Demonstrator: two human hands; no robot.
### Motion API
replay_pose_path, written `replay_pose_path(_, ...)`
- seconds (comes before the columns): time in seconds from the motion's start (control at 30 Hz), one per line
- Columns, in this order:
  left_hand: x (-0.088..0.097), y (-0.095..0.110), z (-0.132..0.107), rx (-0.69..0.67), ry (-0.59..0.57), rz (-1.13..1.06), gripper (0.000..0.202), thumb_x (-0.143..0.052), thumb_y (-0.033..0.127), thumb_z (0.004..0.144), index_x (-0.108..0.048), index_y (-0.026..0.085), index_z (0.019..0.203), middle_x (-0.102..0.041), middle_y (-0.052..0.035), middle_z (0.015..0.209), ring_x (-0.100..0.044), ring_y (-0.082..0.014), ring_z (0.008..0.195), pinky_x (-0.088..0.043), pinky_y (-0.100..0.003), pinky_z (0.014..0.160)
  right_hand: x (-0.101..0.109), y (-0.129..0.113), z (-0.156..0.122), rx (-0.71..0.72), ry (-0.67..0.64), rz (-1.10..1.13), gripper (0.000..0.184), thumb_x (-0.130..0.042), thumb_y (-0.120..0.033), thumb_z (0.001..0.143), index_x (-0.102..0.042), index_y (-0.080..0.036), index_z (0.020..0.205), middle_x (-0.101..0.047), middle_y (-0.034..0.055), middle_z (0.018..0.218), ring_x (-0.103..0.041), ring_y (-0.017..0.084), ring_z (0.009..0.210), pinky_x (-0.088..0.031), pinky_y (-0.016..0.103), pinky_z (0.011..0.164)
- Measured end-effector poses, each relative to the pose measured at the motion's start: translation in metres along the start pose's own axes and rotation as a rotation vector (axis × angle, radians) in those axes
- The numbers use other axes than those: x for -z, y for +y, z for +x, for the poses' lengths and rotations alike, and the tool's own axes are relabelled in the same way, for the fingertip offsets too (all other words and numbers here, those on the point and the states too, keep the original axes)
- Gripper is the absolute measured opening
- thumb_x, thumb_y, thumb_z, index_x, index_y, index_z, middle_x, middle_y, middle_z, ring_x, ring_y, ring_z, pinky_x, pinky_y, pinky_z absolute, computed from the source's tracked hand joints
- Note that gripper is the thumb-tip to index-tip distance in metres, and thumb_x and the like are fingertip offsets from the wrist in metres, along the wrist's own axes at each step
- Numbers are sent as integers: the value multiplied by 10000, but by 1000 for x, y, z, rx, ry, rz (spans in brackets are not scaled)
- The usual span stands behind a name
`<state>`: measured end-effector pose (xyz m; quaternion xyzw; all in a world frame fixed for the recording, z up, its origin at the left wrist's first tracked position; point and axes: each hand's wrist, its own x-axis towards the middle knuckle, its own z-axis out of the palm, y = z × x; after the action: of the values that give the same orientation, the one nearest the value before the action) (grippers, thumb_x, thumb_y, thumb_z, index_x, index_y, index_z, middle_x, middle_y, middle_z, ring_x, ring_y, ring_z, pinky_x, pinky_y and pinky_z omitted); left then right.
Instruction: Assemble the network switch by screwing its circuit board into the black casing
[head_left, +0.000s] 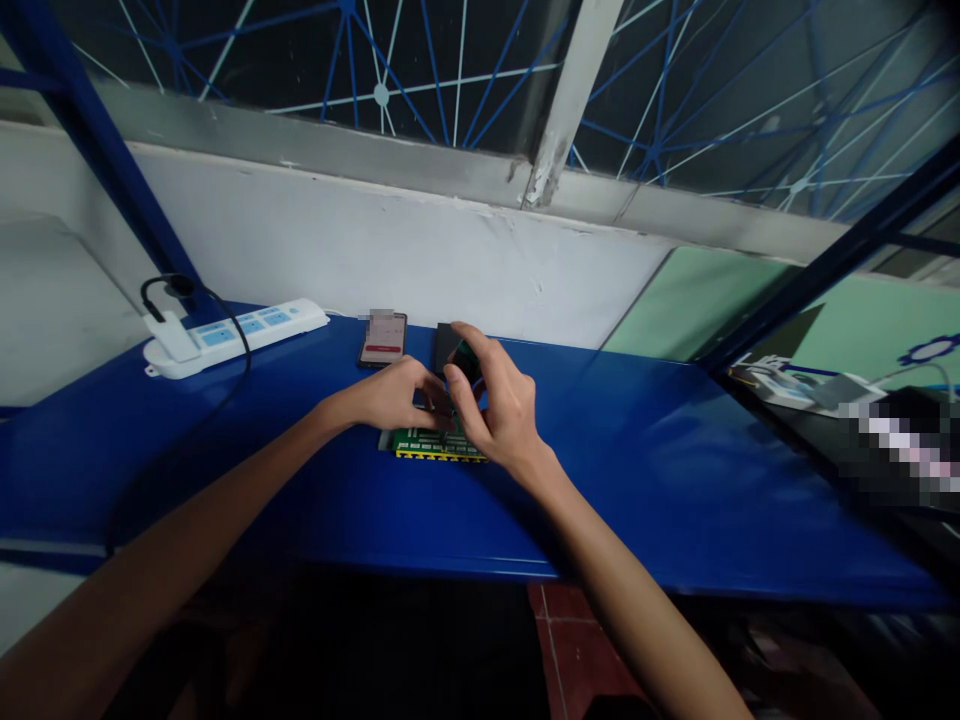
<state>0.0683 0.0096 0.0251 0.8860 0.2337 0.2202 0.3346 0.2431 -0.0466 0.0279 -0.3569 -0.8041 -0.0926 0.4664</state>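
A green circuit board (435, 446) with a yellow edge strip lies on the blue table (675, 480). My left hand (394, 392) rests at the board's far left side, fingers curled down onto it. My right hand (495, 400) hovers over the board's right part, fingers bent around a small dark part with a green patch (463, 357) and thin wires; what exactly it holds is hard to tell. A black flat object (445, 343) lies just behind my hands.
A phone (383, 338) with a lit screen lies behind my left hand. A white power strip (232, 334) with a plugged black cable (240, 370) sits at the back left. A dark side table with blurred items (862, 420) stands at right. The white wall runs behind.
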Motion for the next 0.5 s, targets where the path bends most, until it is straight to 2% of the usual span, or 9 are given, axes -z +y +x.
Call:
replay_pose_path(0.27, 2, 0, 0, -2, -29, -29, 137, -685, 243, 751, -715, 110, 734, -734, -69, 746, -656, -156, 678, -503, -273, 641, 0, 0, -1, -12, -5, 0, 409, -387, -267, 991, -406, -147, 1382, -629, 106, 1134, -607, 131, 767, -521, 264, 653)
replay_pose_path(0.5, 1, 0, 0, -20, -60, -31, 136, -684, 237, 757, -725, 113, 719, -725, -67, 709, -644, -155, 666, -484, -265, 621, 1, -1, 0, -9, -9, 2, 403, -388, -260, 987, -413, -151, 1375, -636, 98, 1108, -601, 126, 739, -511, 264, 638)
